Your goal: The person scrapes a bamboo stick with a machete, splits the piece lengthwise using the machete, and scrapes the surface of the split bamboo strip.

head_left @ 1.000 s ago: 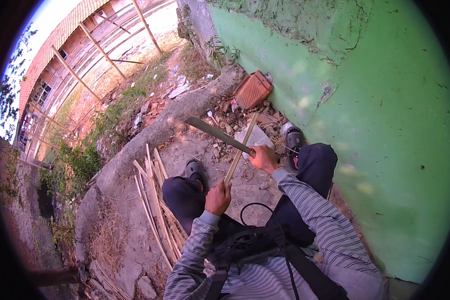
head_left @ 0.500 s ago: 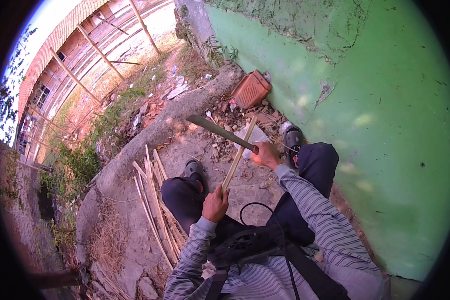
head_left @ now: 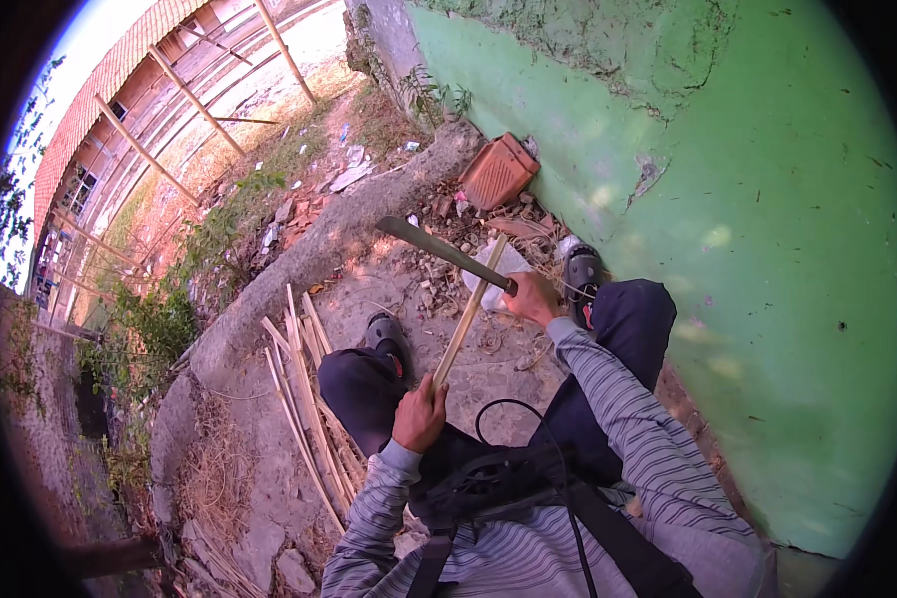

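Note:
My left hand (head_left: 421, 414) is closed around the lower end of a pale bamboo strip (head_left: 460, 334), which slants up and away to the right. In my right hand (head_left: 535, 299) is the handle of a machete, its long dark blade (head_left: 434, 247) pointing to the far left. The blade crosses the strip near the strip's upper part; whether they touch I cannot tell. Beneath the strip's far end lies a whitish block (head_left: 508, 264) on the ground, partly hidden by the strip and the blade.
A bundle of long bamboo strips (head_left: 314, 399) lies left of my left leg. A green wall (head_left: 767, 299) rises close on the right. Ahead are rubble, an orange clay roof tile (head_left: 500, 171) and a low curved concrete edge (head_left: 299, 249). A black cable (head_left: 503, 404) loops over my lap.
My left hand has drawn slightly back toward me and to the left, with the bamboo strip. The machete in my right hand has risen slightly in the view.

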Demonstrator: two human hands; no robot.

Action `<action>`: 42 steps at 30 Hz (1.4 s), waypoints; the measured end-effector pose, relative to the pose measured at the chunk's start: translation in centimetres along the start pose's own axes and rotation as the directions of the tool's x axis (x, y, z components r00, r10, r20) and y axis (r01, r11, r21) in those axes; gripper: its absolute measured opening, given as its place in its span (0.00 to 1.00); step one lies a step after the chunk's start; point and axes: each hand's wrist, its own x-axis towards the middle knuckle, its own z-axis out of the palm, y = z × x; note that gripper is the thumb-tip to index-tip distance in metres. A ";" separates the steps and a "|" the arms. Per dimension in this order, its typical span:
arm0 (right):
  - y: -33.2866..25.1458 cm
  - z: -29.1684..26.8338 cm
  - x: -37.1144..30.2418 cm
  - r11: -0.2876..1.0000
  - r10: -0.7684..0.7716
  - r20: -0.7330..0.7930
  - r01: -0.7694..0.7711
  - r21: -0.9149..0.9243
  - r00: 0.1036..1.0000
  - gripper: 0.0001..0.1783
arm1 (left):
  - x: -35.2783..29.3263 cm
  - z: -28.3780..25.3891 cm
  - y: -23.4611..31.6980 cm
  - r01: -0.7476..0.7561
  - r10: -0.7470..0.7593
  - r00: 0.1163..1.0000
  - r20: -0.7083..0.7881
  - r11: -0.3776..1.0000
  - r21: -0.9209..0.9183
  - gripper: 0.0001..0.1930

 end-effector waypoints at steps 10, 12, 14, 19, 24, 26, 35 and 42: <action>0.2 0.2 -0.5 0.999 0.024 0.037 -0.025 0.031 0.999 0.15 | -0.3 0.7 -1.6 -0.062 0.062 0.998 -0.014 0.998 -0.002 0.14; 0.5 -0.4 0.1 0.999 0.018 0.037 -0.019 0.028 0.999 0.15 | -0.7 0.5 -1.4 -0.042 0.043 0.999 -0.011 0.999 0.024 0.14; 1.6 -0.8 0.7 0.983 0.186 0.026 -0.186 0.009 0.982 0.14 | -1.1 0.6 -1.3 -0.029 0.029 1.000 -0.007 0.998 0.048 0.14; 3.5 -0.3 0.6 0.969 0.223 -0.091 -0.210 0.128 0.971 0.15 | -1.3 0.9 -1.6 -0.015 0.015 0.996 0.086 1.000 -0.005 0.13; 0.7 -0.3 -0.3 0.961 0.207 -0.075 -0.188 0.202 0.975 0.14 | 0.9 1.8 -2.7 -0.053 0.059 0.997 0.054 0.993 -0.109 0.11; -0.1 -0.2 -0.8 0.964 0.194 -0.029 -0.184 0.194 0.981 0.13 | 1.7 2.2 -2.0 -0.024 0.040 0.997 0.072 0.976 -0.215 0.10; -4.0 0.2 -3.6 0.989 -0.096 0.029 0.092 0.114 0.995 0.11 | 4.3 4.5 -1.0 -0.141 0.139 0.989 -0.058 0.990 -0.027 0.14; -1.5 1.0 -2.3 0.997 0.036 0.032 -0.038 0.062 0.999 0.11 | 3.3 4.5 0.4 -0.028 0.036 0.996 -0.084 0.995 0.096 0.16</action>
